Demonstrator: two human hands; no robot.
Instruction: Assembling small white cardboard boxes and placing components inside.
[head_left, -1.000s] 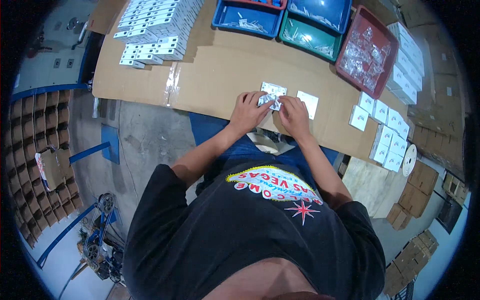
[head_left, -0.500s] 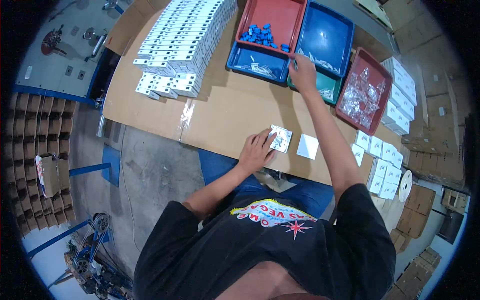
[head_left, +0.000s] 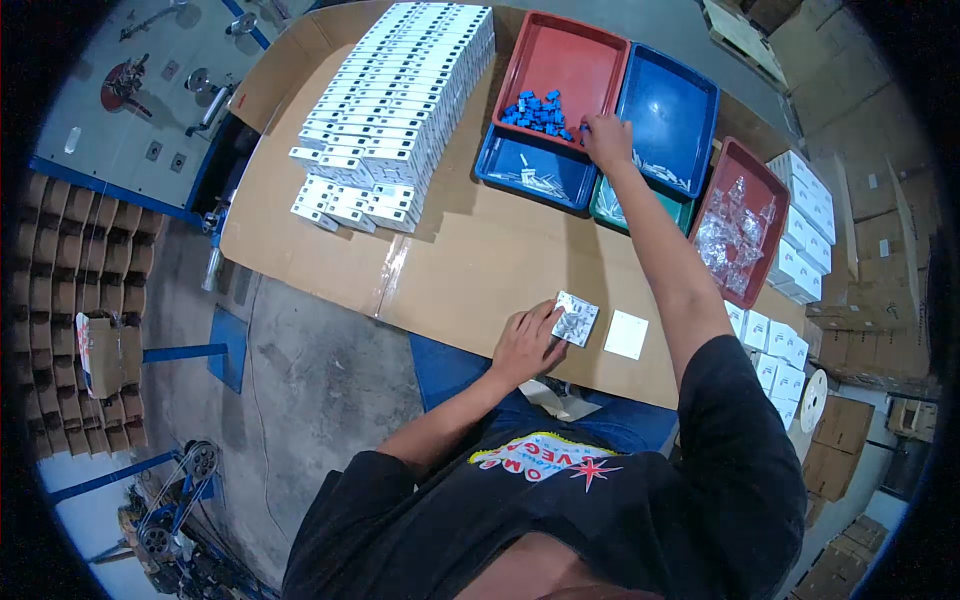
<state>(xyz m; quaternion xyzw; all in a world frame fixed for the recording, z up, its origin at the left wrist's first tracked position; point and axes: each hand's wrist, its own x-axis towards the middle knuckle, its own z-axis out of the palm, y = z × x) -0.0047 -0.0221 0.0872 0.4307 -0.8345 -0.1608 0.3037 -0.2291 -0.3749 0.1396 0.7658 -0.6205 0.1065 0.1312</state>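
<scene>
My left hand [head_left: 528,345] is closed around the left edge of a white square housing [head_left: 576,318] near the front of the cardboard-topped table. Small grey and metallic details show on the housing's upper face. Just right of it lies a flat white square plate [head_left: 626,335], touched by neither hand. My right hand [head_left: 608,142] reaches far forward to the near right corner of a red tray [head_left: 575,45]. Its fingers are drawn together beside the small blue parts [head_left: 537,113] in that tray; whatever is between them is hidden.
Tall rows of white units [head_left: 400,95] stand at the back left. Blue trays [head_left: 668,95] and a green tray [head_left: 608,205] hold small white pieces. Another red tray [head_left: 770,190] holds clear plastic bags [head_left: 735,240]. White boxes [head_left: 780,350] line the right side.
The view has shifted, so the table sits lower and further right. Relative to the trays, my right hand has moved forward to the red tray's corner. My left hand still grips the housing.
</scene>
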